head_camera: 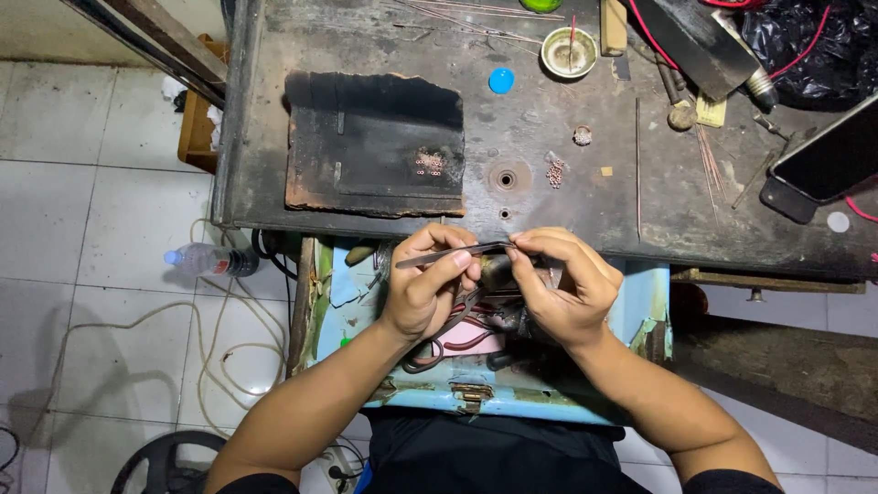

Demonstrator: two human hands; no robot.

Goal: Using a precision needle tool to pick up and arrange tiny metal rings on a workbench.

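Observation:
My left hand [425, 288] grips a pair of thin metal tweezers [448, 255] that point right. My right hand [567, 284] has its fingertips pinched at the tweezer tips, on something too small to make out. Both hands hover at the front edge of a dark, scorched workbench [549, 119], above an open light-blue drawer [640, 302] with red wires and tools inside. A charred black board [375, 142] lies on the bench ahead of my left hand, with a cluster of tiny metal rings [430, 165] on it. More small rings [554, 172] lie beside a round hole in the bench.
A blue cap [501, 80], a small round dish [569, 51], thin metal rods [709, 160] and a phone [828, 160] lie on the bench. A plastic bottle [206, 261] and pale cables [210, 338] lie on the white tiled floor at left.

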